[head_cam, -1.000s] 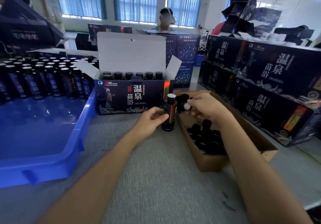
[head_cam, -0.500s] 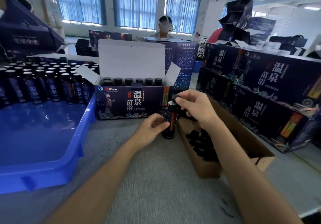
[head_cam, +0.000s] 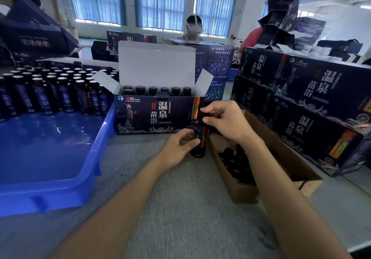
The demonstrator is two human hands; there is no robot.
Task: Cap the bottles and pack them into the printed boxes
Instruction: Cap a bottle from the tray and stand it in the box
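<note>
A dark bottle (head_cam: pixel 201 144) with an orange label stripe stands upright on the grey table in front of the open printed box (head_cam: pixel 152 114). My left hand (head_cam: pixel 178 148) grips its body from the left. My right hand (head_cam: pixel 224 122) pinches the black cap (head_cam: pixel 204 116) on the bottle's neck from above. The printed box holds a back row of several capped bottles (head_cam: pixel 158 90), its lid flap raised. A brown cardboard box (head_cam: pixel 285 158) at right holds loose black caps (head_cam: pixel 234 162).
A blue tray (head_cam: pixel 60 170) at left holds several uncapped bottles (head_cam: pixel 50 90) at its far end. Closed printed boxes (head_cam: pixel 313 106) are stacked at right. Another person sits behind the far boxes. Grey table surface lies in front of me.
My right hand brought a black cap from beside the bottle onto its neck and now pinches it there. The left hand keeps holding the bottle.
</note>
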